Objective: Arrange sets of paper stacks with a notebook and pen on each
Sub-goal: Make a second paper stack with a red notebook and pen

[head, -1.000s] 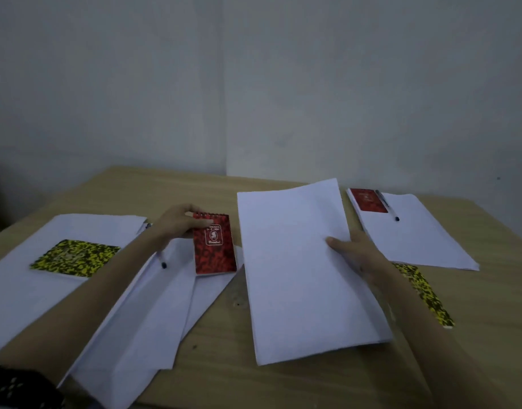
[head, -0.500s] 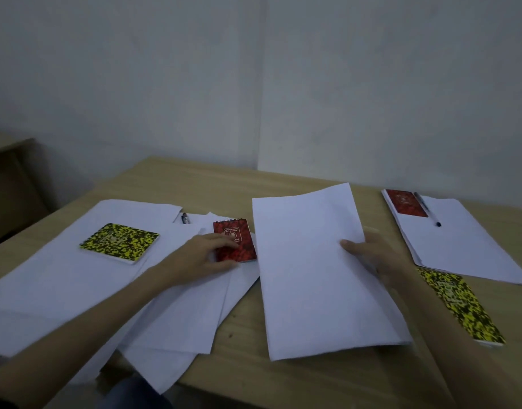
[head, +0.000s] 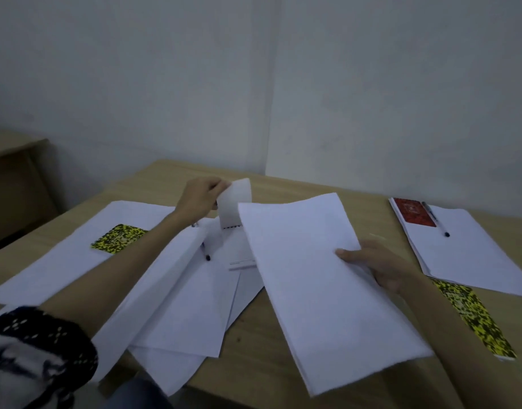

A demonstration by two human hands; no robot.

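My left hand (head: 200,199) pinches the cover of the small spiral notebook (head: 237,246) and holds it flipped up, so its white inside and a white page show. A pen (head: 205,251) lies just left of it on loose white sheets (head: 180,305). My right hand (head: 377,268) grips the right edge of the middle paper stack (head: 321,290), which lies on the wooden table (head: 253,358). At the far right a paper stack (head: 475,255) carries a red notebook (head: 413,215) and a pen (head: 435,222).
A yellow-black notebook (head: 118,238) lies on the left sheets. Another yellow-black notebook (head: 472,317) lies on the table under my right forearm. The loose sheets overhang the table's front edge. A low wooden desk (head: 14,172) stands at far left; a wall is behind.
My left hand went from resting on the red notebook to lifting its cover up and back. The right hand kept its hold on the middle stack. The view shifted left.
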